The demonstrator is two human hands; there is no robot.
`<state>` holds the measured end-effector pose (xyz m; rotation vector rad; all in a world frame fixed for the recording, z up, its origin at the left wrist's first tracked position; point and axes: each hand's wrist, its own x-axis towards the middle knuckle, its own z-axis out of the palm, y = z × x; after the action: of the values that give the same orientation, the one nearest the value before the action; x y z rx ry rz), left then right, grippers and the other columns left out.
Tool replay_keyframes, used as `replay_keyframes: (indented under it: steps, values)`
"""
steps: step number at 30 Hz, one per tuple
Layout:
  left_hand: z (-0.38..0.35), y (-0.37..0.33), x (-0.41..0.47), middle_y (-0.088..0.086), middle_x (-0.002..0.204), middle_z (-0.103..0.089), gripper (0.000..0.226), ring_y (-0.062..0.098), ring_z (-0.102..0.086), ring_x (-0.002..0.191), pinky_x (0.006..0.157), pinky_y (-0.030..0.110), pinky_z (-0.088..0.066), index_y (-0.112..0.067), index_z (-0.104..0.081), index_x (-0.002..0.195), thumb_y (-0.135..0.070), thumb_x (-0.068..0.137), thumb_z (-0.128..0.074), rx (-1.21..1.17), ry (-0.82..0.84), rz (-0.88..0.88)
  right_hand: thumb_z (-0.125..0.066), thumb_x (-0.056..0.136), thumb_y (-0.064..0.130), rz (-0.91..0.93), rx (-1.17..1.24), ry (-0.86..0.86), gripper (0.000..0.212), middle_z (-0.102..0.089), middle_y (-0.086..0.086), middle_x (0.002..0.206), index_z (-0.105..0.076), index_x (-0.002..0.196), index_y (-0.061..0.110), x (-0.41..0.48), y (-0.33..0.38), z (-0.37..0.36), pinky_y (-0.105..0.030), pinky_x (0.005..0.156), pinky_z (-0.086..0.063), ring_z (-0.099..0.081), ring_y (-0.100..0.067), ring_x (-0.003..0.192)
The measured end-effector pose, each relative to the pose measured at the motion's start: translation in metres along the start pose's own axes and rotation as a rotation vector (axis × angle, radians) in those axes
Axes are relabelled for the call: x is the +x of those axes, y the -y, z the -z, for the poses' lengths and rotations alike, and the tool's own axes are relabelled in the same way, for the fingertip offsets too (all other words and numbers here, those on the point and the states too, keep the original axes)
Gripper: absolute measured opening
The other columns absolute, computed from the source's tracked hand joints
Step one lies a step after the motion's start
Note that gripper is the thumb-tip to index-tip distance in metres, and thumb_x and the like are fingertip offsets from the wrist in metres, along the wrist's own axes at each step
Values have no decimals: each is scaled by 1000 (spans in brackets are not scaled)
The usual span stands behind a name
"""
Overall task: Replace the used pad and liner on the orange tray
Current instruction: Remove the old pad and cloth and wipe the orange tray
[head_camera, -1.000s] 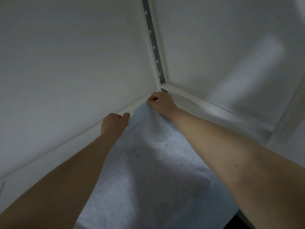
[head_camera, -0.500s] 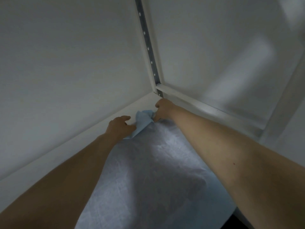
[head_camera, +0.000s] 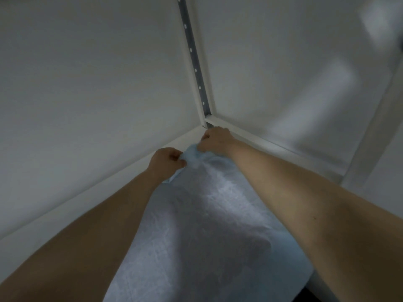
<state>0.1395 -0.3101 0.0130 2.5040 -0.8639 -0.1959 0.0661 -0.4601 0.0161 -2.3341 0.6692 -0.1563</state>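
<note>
Pale blue, fibrous-looking material fills the near middle of the view: a sheet (head_camera: 207, 236), pad or liner I cannot tell, lying spread on a surface that it hides. The light is dim. Around it stands a white enclosure. A plain white panel (head_camera: 87, 83) rises on the left, with a narrow white ledge (head_camera: 98, 192) along its foot just beside the sheet's left edge. A second white panel (head_camera: 283, 62) closes the far right side, with blurred bright patches on it. The two meet in a far corner, where a grey metal strip (head_camera: 194, 62) with a row of small holes runs upward. From the foot of that strip a white rail (head_camera: 272, 144) slants to the right, ending at a white upright post (head_camera: 370, 131).

The sheet's long axis runs from the near edge of the view away to the far corner, and its far end points at the foot of the strip. That far end is bunched and lifted off the surface. The left hand (head_camera: 166, 161) pinches the bunched edge with curled fingers, and the right hand (head_camera: 214, 141) grips it just beyond, closed into a fist, close to the rail. Both bare forearms reach over the sheet, one along each side
</note>
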Motion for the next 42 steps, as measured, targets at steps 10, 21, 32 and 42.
replay_keyframes:
  steps: [10,21,32,42]
  values:
    - [26,-20,-4,10,86,-56,25,18,-51,82,66,24,-38,0,-62,97,12,80,-48,-85,-21,-167,-61,77,11,76,232,109,65,-56,-1,118,-44,138,24,5,19,10,-32,101,-44,-53,-19,110]
    - [44,4,-7,18,94,-64,29,25,-56,83,70,27,-36,0,-68,102,-23,84,-68,234,88,10,-75,72,3,132,205,35,27,-56,0,64,-53,63,16,-7,22,33,-13,45,-42,-54,-5,51]
    - [47,-2,-11,9,92,-64,30,19,-54,81,69,24,-37,-5,-69,102,-31,90,-60,95,-20,-56,-53,84,14,20,-208,-369,48,-46,-11,137,-48,131,8,-11,19,31,-34,101,-36,-42,-31,125]
    - [57,5,-20,18,94,-61,19,28,-58,91,68,27,-36,-1,-64,91,-16,92,-53,206,52,-68,-46,92,21,453,-518,-213,29,-66,2,112,-69,109,28,-17,55,-7,-35,101,-23,-57,-21,108]
